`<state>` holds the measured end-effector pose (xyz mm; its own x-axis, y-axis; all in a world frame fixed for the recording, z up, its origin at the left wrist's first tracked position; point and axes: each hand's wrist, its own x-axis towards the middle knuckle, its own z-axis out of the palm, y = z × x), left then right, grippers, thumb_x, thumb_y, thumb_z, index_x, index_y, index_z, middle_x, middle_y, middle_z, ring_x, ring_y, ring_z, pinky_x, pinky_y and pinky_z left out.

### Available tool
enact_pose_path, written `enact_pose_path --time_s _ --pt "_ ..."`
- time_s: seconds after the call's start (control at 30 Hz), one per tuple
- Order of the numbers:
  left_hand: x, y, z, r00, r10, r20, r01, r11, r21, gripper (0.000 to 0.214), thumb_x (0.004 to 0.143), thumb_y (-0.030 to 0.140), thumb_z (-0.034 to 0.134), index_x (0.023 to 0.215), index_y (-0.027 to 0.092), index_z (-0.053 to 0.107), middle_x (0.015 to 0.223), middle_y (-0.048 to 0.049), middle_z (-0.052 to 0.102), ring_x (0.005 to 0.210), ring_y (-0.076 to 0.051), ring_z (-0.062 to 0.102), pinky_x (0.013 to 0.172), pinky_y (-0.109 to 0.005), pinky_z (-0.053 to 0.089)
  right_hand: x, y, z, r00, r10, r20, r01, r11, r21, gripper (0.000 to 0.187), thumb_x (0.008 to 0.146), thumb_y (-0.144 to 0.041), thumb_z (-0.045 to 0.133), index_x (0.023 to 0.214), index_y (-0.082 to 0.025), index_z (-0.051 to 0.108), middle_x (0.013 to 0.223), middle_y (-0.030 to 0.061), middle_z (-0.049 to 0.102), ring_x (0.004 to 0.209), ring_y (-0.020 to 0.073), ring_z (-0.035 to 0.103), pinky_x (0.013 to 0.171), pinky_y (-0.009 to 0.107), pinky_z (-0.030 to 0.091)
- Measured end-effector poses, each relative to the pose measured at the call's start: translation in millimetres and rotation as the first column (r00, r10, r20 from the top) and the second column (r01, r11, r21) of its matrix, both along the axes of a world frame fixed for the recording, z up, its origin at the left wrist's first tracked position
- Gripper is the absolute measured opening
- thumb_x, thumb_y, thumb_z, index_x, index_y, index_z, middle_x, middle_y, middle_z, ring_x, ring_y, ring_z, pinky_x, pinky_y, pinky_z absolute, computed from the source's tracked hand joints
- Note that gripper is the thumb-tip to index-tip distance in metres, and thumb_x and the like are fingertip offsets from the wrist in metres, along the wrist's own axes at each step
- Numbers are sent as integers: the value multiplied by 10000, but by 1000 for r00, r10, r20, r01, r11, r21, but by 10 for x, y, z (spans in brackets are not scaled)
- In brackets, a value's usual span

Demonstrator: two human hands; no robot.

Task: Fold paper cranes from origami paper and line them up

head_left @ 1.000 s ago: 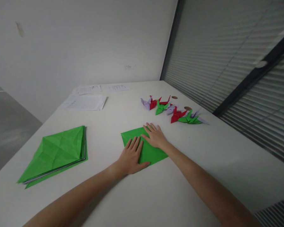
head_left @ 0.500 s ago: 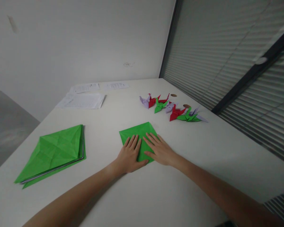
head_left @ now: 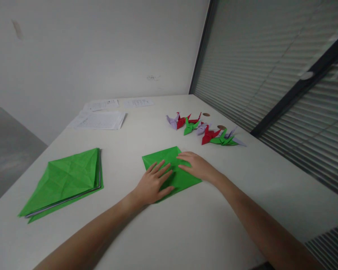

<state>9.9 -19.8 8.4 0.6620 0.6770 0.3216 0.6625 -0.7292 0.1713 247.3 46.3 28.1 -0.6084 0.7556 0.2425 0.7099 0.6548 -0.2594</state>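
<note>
A green sheet of origami paper, creased and roughly square, lies on the white table in front of me. My left hand rests over its left part with the fingers spread. Over the upper right part is my right hand, its fingers stretched out toward the left and the palm side down. I cannot tell whether the right fingertips touch the paper. Both hands cover parts of the sheet, and neither grips anything.
To the left lies a stack of folded green paper with a grey layer in it. Several paper cranes in red, green and lilac sit at the back right. Printed sheets lie at the back left. Window blinds border the right side.
My right hand has shifted up and to the right, lifting off the middle of the green paper and exposing its lower right corner. The left hand's fingers have spread a little.
</note>
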Motion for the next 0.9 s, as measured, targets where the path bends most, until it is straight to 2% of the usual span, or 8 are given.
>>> enact_pose_path --time_s 0.1,0.2,0.3,0.4,0.63,0.77,0.83,0.9 --pt "-210 115 110 996 -90 -24 90 995 -37 383 947 202 442 1318 191 538 1309 -84 613 1205 -228 568 1014 -411 456 -2 14 -76 995 71 -69 -71 997 14 332 894 -138 485 1136 -215 700 1182 96 685 1102 244 618 982 445 480" --pt "-480 230 172 985 -140 -103 133 989 -65 484 832 59 498 1276 234 578 1341 -57 589 1218 -235 554 1022 -417 453 129 37 -230 991 97 -94 -95 995 30 494 816 17 405 1123 -218 711 1228 88 661 1153 240 588 1003 457 465" --pt "-672 286 180 985 -122 -122 107 987 -123 541 757 111 595 1285 228 577 1418 -100 510 1251 -273 528 1035 -453 445 325 96 -364 991 30 -127 -28 999 20 532 804 20 415 1150 -265 702 1286 84 624 1182 245 569 1013 478 457" --pt "-714 303 159 986 -149 -76 138 982 -128 470 782 176 618 1249 226 608 1403 -98 526 1247 -265 530 1040 -443 440 473 163 -446 992 -65 -106 63 998 -21 429 847 -66 469 1127 -274 720 1298 114 610 1169 285 574 991 514 464" --pt "-650 317 144 977 -213 -14 213 977 -17 181 909 228 560 1025 210 698 1195 -80 673 1115 -236 608 974 -418 447 553 206 -449 976 -71 -205 45 990 -130 279 870 -215 558 1072 -273 741 1304 117 594 1181 292 556 1028 521 415" --pt "-618 252 260 958 -66 277 70 998 -4 193 946 249 503 980 165 673 904 -76 722 835 -170 658 807 -321 501 485 170 -295 879 -90 -468 -20 974 -224 188 840 -353 616 875 -236 758 1293 110 595 1168 274 561 1006 456 430" --pt "-578 223 350 849 116 516 -84 993 -86 195 927 292 527 909 154 664 787 -53 698 711 -143 632 654 -249 497 414 142 -217 749 -190 -634 -10 955 -298 232 807 -437 637 810 -222 723 1101 88 677 1008 240 623 882 389 496" --pt "-537 227 419 662 294 689 -185 955 -230 208 887 332 566 838 151 658 725 -33 677 629 -124 603 556 -213 465 331 111 -172 616 -319 -720 27 922 -386 282 774 -489 654 756 -209 682 795 42 676 760 187 621 717 322 507"
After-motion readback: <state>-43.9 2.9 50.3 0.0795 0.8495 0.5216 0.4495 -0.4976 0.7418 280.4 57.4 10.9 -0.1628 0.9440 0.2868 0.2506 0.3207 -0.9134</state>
